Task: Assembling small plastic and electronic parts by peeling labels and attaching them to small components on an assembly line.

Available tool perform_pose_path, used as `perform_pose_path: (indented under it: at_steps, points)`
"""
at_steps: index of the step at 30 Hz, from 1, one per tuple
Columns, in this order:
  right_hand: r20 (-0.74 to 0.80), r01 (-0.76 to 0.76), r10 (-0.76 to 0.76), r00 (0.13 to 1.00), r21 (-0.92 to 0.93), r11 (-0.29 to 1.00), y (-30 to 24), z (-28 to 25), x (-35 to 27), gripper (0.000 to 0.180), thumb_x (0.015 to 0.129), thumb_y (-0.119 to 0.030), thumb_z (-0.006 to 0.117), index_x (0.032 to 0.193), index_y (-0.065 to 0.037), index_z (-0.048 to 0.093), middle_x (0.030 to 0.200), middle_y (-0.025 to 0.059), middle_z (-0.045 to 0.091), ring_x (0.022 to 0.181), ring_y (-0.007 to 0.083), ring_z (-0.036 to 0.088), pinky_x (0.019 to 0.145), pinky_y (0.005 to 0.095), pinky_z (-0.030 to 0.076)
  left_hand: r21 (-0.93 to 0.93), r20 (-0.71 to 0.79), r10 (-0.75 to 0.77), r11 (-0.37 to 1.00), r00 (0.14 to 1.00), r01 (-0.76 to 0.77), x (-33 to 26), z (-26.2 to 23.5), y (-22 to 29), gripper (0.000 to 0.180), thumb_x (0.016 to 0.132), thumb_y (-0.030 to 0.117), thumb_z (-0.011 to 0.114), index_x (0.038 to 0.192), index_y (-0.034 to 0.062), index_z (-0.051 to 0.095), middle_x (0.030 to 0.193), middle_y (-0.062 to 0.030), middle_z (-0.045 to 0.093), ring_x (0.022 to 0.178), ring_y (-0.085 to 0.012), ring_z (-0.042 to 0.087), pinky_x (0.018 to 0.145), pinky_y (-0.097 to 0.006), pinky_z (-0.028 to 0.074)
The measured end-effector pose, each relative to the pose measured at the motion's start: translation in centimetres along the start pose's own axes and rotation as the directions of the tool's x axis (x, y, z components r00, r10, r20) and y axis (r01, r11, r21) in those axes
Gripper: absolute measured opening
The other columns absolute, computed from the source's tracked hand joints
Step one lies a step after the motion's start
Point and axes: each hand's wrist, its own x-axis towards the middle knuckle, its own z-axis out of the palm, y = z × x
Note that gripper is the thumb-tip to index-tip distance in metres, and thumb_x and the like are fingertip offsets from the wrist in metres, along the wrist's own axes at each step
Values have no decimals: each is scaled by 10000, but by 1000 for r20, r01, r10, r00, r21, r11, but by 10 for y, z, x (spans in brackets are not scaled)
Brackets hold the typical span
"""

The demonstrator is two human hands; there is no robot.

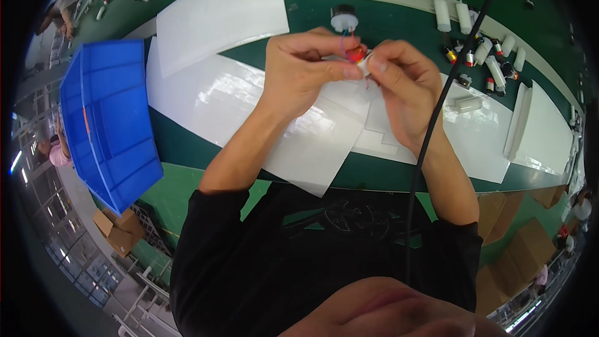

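Over the middle of the table, my left hand [299, 65] pinches a small red-and-white part [356, 55] between thumb and fingers. From the other side my right hand [399, 78] closes its thumb and fingertips on the same part's white end. Thin wires, one red and one blue, run up from it towards a round black-and-white piece [344, 19] just beyond my fingers. My fingertips hide much of the small part, so its exact kind does not show. Glossy white sheets [312, 131] lie under both hands.
A blue plastic bin [112, 125] stands at the left. White cylinders [442, 15] and small red or yellow parts [450, 56] lie at the far right. A black cable [430, 125] crosses in front of my right forearm. Cardboard boxes [527, 253] sit on the lower right.
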Motion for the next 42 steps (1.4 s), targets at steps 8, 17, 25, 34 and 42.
perform_pose_path:
  at_steps: [8, 17, 25, 34, 42]
  points:
    - [385, -104, 236, 892, -333, 937, -37, -25, 25, 129, 809, -37, 668, 933, -36, 632, 892, 34, 655, 784, 98, 608, 704, 251, 475, 84, 167, 20, 996, 986, -35, -1, -1, 12, 238, 634, -131, 755, 860, -83, 697, 824, -188, 683, 761, -243, 682, 697, -314, 564]
    - [278, -102, -607, 745, -851, -515, -82, -54, 157, 470, 746, -102, 633, 1150, 75, 471, 992, 213, 576, 763, 340, 677, 607, 404, 570, -133, -379, 171, 962, 910, -237, 38, -32, 30, 649, 963, 228, 545, 1407, -119, 224, 1384, -205, 415, 1327, -277, 377, 1152, -334, 270]
    - [292, -195, -518, 804, -693, -694, -78, -63, 197, 197, 752, -28, 641, 926, 49, 590, 1058, 184, 553, 780, 315, 670, 608, 367, 584, 11, -147, -50, 999, 988, 52, 18, -7, 21, 350, 923, 95, 563, 1251, -28, 542, 1169, -160, 606, 1053, -239, 613, 941, -363, 487]
    - [662, 251, -495, 563, -708, -660, -94, -55, 169, 186, 742, -209, 697, 868, -95, 622, 860, 64, 478, 724, 226, 603, 574, 337, 536, -65, 26, -339, 938, 941, 340, 12, -1, 11, 312, 963, 136, 512, 1219, -35, 562, 1009, -141, 676, 862, -204, 671, 789, -309, 547]
    - [212, 373, -308, 928, -579, 725, -9, -5, 37, 266, 797, 14, 611, 1046, -34, 532, 926, 16, 593, 817, 85, 549, 730, 239, 455, -189, -148, -215, 964, 965, 186, 10, 5, 14, 408, 974, 199, 526, 1283, -64, 488, 1130, -168, 621, 946, -186, 625, 847, -309, 514]
